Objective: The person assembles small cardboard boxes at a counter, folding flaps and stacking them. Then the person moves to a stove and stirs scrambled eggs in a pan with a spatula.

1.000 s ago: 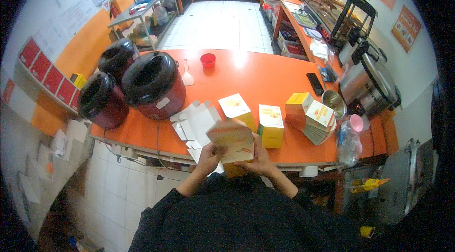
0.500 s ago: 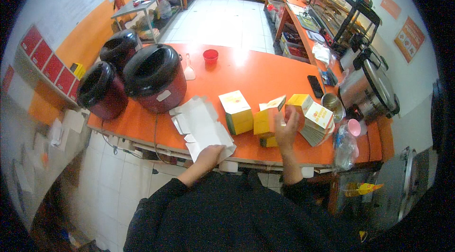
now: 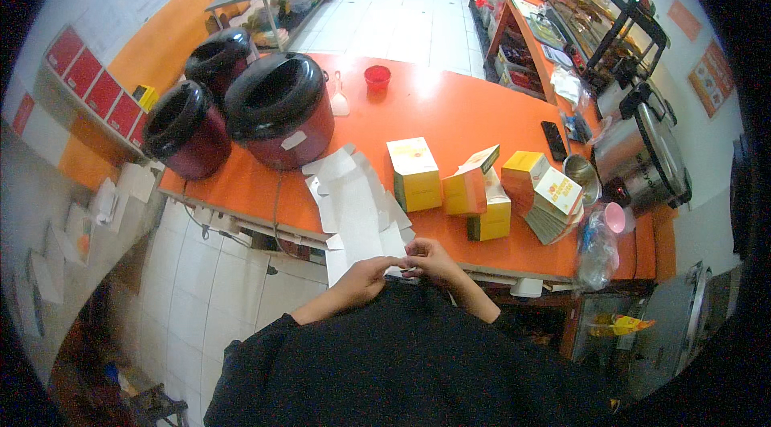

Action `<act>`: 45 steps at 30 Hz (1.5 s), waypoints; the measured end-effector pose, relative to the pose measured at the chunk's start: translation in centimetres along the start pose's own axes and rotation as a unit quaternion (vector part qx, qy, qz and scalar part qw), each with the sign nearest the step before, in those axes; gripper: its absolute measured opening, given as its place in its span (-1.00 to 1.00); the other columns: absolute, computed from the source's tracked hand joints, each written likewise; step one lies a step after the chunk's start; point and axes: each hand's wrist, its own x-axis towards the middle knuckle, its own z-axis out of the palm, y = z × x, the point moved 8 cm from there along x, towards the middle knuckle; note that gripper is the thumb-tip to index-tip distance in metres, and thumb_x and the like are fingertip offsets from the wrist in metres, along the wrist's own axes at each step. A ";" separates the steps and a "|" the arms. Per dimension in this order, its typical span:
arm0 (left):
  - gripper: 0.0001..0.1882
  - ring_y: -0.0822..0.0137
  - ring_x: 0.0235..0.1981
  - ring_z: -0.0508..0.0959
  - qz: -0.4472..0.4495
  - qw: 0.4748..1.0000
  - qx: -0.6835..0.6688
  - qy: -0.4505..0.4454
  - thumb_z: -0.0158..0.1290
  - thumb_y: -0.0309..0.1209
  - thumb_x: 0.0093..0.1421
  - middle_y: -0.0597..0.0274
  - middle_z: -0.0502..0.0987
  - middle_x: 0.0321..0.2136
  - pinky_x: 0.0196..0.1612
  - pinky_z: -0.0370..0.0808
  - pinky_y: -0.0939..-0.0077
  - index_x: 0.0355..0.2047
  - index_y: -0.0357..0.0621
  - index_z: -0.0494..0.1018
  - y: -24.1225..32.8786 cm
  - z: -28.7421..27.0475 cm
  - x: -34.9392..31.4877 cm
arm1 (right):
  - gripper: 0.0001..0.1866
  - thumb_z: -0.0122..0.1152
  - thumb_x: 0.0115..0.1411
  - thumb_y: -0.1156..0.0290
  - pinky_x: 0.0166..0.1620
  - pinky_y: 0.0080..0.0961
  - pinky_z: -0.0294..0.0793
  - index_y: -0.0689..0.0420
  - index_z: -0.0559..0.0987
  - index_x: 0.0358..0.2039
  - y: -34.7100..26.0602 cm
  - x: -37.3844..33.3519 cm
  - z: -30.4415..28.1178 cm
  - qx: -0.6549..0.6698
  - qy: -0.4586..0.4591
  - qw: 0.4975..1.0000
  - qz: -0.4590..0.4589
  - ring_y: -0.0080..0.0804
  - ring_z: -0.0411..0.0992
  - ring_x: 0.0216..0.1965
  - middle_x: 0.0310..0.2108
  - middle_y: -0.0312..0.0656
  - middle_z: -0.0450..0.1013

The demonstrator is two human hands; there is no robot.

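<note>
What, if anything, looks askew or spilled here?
A yellow box sits tilted, just right of an upright box, and the carton stack at right leans, its layers fanned out. No spill shows.

Loose black top, black sleeves

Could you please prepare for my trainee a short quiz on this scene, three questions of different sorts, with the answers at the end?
1. Fill in (near or far): the left hand and the right hand are close together at the ___ end of the unfolded white carton.
2. True or false: the red cup stands further left than the smartphone.
3. How many dark-red pots with black tops are at the left of the orange table? A) two B) three C) five

Key: 1. near; 2. true; 3. B
</note>
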 end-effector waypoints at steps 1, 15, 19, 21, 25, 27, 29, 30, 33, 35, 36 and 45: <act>-0.65 0.41 -0.50 0.44 -0.027 0.999 -0.033 -0.026 -0.03 -0.57 -0.04 0.18 0.41 -0.52 -0.42 0.36 0.55 -0.20 -0.09 0.25 -1.1 0.3 -0.4 | -0.81 0.13 0.02 0.55 -0.35 -0.48 0.54 0.24 0.35 -0.34 0.1 -0.1 0.1 -0.030 -0.008 0.999 -0.016 -0.48 0.41 -0.41 -0.44 -0.23 0.36; -0.70 0.55 -0.45 0.42 -0.029 0.977 -0.208 0.036 0.16 -0.43 -0.03 0.34 0.40 -0.54 -0.41 0.43 0.66 -0.35 -0.16 0.27 -2.3 -0.3 -1.4 | -0.80 0.27 -0.08 0.49 -0.38 -0.64 0.40 0.20 0.45 -0.44 -2.3 -3.0 3.5 -0.062 -0.033 0.994 -0.078 -0.58 0.40 -0.47 -0.53 -0.29 0.42; -0.71 0.49 -0.38 0.44 -0.049 0.992 -0.115 0.024 0.19 -0.42 -0.07 0.30 0.40 -0.46 -0.41 0.48 0.63 -0.39 -0.20 0.31 -2.3 -0.6 -1.1 | -0.84 0.24 -0.04 0.51 -0.48 -0.72 0.36 0.21 0.42 -0.47 -4.5 -3.9 5.1 -0.194 -0.047 0.966 -0.165 -0.61 0.38 -0.54 -0.59 -0.32 0.39; -0.70 0.46 -0.33 0.44 0.014 0.997 -0.067 0.041 0.19 -0.43 -0.08 0.24 0.38 -0.37 -0.40 0.50 0.63 -0.37 -0.24 0.34 -1.9 -0.9 -0.9 | -0.81 0.24 -0.02 0.44 -0.53 -0.73 0.31 0.22 0.42 -0.47 -6.5 -4.5 5.5 -0.309 -0.020 0.921 -0.237 -0.62 0.35 -0.57 -0.62 -0.33 0.36; -0.67 0.38 -0.24 0.42 0.167 0.985 -0.004 0.045 0.14 -0.43 -0.03 0.17 0.27 -0.20 -0.40 0.53 0.61 -0.25 -0.25 0.36 -1.5 -0.3 -0.9 | -0.74 0.23 -0.05 0.28 -0.48 -0.48 0.33 0.24 0.47 -0.56 -4.0 -1.6 2.0 -0.316 0.133 0.937 -0.059 -0.43 0.35 -0.58 -0.63 -0.15 0.38; -0.68 0.35 -0.24 0.41 0.101 0.990 -0.086 0.039 0.08 -0.40 0.02 0.15 0.22 -0.17 -0.42 0.55 0.58 -0.20 -0.23 0.34 -2.5 -0.5 -0.5 | -0.72 0.20 -0.03 0.28 -0.50 -0.47 0.32 0.26 0.44 -0.59 -4.2 -0.6 1.2 -0.223 0.187 0.944 -0.153 -0.41 0.34 -0.60 -0.64 -0.15 0.38; -0.70 0.32 -0.27 0.42 -0.056 0.961 -0.262 0.067 0.01 -0.37 0.08 0.16 0.19 -0.18 -0.44 0.57 0.55 -0.18 -0.20 0.32 -4.2 -1.0 -0.2 | -0.71 0.19 -0.02 0.28 -0.50 -0.44 0.32 0.26 0.42 -0.62 -5.3 -0.9 1.6 -0.208 0.219 0.929 -0.212 -0.40 0.34 -0.60 -0.65 -0.16 0.38; -0.65 0.29 -0.29 0.41 -0.052 0.936 -0.319 0.142 -0.05 -0.29 0.13 0.10 0.14 -0.18 -0.47 0.57 0.50 -0.13 -0.22 0.23 -4.9 -1.8 0.1 | -0.81 0.18 0.01 0.38 -0.58 -0.62 0.26 0.22 0.42 -0.56 -6.5 -1.5 2.7 -0.251 0.206 0.909 -0.262 -0.63 0.28 -0.63 -0.68 -0.31 0.31; -0.55 0.28 -0.34 0.42 -0.094 0.944 -0.238 0.209 -0.01 -0.23 0.10 0.06 0.13 -0.19 -0.50 0.56 0.51 -0.15 -0.30 0.15 -3.1 -5.1 1.4 | -0.80 0.20 -0.01 0.37 -0.57 -0.56 0.29 0.21 0.41 -0.57 -8.4 -2.8 5.8 -0.380 0.183 0.845 -0.329 -0.48 0.32 -0.66 -0.66 -0.20 0.32; -0.51 0.24 -0.44 0.44 -0.092 0.976 -0.051 0.190 0.02 -0.20 0.06 -0.02 0.26 -0.34 -0.50 0.52 0.50 -0.18 -0.31 0.13 -1.4 -6.8 2.5 | -0.79 0.20 -0.04 0.35 -0.53 -0.44 0.33 0.20 0.39 -0.56 -9.9 -3.7 8.2 -0.466 0.155 0.782 -0.384 -0.27 0.36 -0.58 -0.64 -0.13 0.31; -0.52 0.22 -0.46 0.45 -0.083 0.979 0.033 0.183 0.03 -0.21 0.06 -0.03 0.30 -0.38 -0.48 0.51 0.48 -0.18 -0.31 0.14 -0.8 -7.6 2.9 | -0.78 0.19 -0.04 0.32 -0.52 -0.38 0.33 0.19 0.38 -0.54 -10.2 -4.0 9.0 -0.493 0.147 0.756 -0.404 -0.23 0.36 -0.55 -0.64 -0.14 0.30; -0.60 0.17 -0.12 0.37 0.030 0.945 -0.003 0.326 -0.06 -0.33 0.11 0.02 0.35 -0.18 -0.08 0.34 0.24 -0.08 -0.26 0.20 -4.0 -6.7 1.1 | -0.95 0.07 0.01 0.54 -0.45 -0.56 0.40 0.26 0.42 -0.51 -12.2 -3.5 5.5 -0.260 0.235 0.865 -0.359 -0.38 0.37 -0.47 -0.52 -0.16 0.32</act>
